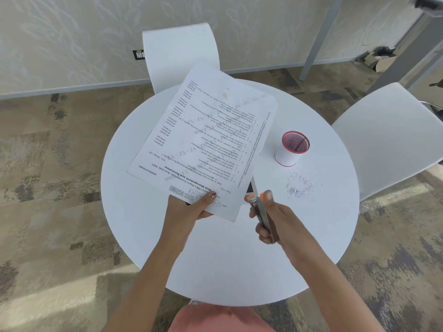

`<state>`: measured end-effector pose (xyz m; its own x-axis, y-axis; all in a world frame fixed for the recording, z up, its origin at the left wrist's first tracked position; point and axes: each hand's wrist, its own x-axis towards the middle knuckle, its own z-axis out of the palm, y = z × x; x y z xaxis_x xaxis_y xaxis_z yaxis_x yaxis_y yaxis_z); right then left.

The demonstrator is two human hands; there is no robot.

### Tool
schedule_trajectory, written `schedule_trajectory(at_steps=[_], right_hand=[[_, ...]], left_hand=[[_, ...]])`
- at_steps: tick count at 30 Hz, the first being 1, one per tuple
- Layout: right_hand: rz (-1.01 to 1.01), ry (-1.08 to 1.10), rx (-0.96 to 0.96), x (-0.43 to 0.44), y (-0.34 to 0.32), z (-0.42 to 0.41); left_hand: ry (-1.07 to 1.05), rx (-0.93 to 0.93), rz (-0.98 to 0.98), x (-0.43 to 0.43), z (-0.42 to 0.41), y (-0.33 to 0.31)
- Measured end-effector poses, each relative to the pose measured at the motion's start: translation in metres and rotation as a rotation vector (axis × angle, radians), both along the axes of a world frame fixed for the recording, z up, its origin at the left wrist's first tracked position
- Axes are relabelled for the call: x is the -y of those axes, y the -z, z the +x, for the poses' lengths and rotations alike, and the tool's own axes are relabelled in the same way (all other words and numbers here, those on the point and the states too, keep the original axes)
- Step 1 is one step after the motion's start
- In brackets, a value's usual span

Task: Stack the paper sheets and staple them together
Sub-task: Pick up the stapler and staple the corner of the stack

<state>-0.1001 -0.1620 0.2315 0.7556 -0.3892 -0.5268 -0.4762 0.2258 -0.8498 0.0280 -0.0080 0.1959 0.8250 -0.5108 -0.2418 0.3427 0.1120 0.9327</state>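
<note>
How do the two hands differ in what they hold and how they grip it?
The left hand pinches the near edge of the paper sheets, thumb on top and fingers underneath; the right hand wraps around the stapler in a closed fist. The left hand holds its sheets lifted and tilted over the table; the right hand points the stapler's orange tip toward the sheets' near corner, not yet on it. Both are bare and raised above the table.

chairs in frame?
2. One white chair stands at the round table's far side, behind the held paper sheets; another white chair at its right. Others may be out of frame.
</note>
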Motion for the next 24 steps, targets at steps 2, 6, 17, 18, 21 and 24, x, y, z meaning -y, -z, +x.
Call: schedule_trajectory(at_steps=[2, 6, 17, 18, 21, 24], right_hand=[[-0.052, -0.100, -0.014, 0.000, -0.011, -0.006], [-0.072, -0.212, 0.010, -0.002, -0.023, -0.010], [-0.032, -0.199, 0.120, 0.003, -0.022, -0.007], [-0.017, -0.198, 0.130, 0.003, -0.024, -0.007], [0.015, -0.194, 0.152, 0.006, -0.029, -0.007], [0.009, -0.205, 0.148, 0.006, -0.032, -0.006]], left_hand=[[-0.004, 0.026, -0.002, 0.001, 0.000, -0.005], [-0.003, 0.062, -0.016, 0.004, -0.003, -0.015], [0.003, 0.141, -0.026, 0.004, -0.008, -0.032], [-0.005, 0.143, -0.027, 0.004, -0.008, -0.033], [-0.023, 0.159, -0.026, 0.004, -0.007, -0.037], [-0.045, 0.172, -0.038, 0.005, -0.008, -0.042]])
